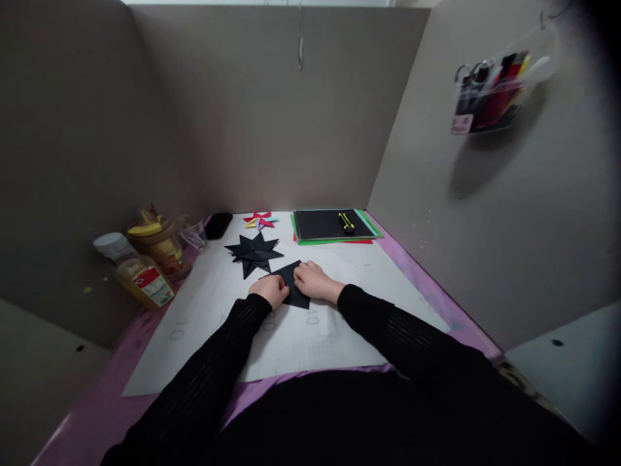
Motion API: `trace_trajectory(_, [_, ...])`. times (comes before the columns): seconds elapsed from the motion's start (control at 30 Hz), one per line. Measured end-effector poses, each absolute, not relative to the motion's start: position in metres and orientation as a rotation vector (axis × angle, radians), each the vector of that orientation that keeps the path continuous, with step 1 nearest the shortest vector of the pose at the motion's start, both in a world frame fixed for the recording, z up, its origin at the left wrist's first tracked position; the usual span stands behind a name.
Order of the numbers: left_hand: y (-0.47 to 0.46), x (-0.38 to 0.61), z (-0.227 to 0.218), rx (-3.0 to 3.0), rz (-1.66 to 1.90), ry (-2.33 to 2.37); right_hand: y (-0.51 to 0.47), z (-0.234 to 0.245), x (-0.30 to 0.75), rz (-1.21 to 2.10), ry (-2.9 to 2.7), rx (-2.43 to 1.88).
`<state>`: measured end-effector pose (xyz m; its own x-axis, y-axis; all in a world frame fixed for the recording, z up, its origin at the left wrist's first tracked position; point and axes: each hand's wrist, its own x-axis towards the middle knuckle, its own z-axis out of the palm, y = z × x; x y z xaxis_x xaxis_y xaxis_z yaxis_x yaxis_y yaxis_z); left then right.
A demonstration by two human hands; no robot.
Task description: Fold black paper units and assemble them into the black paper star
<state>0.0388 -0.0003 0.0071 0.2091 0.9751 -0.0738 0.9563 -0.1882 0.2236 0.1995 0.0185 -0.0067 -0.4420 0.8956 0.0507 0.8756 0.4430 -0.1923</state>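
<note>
A piece of black paper lies on the white sheet in front of me, partly covered by both hands. My left hand has its fingers curled on the paper's left side. On the upper right part of it, my right hand grips with bent fingers. Just beyond my left hand rests a black folded paper star with several points. Farther back is a small star of red, yellow, purple and blue paper. My fingertips are partly hidden.
A stack of coloured paper at the back right carries a yellow and black cutter. A glue bottle, a brown pot, a clear cup and a phone stand left. A plastic holder hangs on the right wall.
</note>
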Motion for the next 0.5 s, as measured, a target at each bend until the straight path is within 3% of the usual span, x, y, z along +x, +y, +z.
trace_trajectory(0.5, [0.0039, 0.0372, 0.0067, 2.261, 0.094, 1.802, 0.0179, -0.0016, 0.1963, 0.217, -2.543, -1.62])
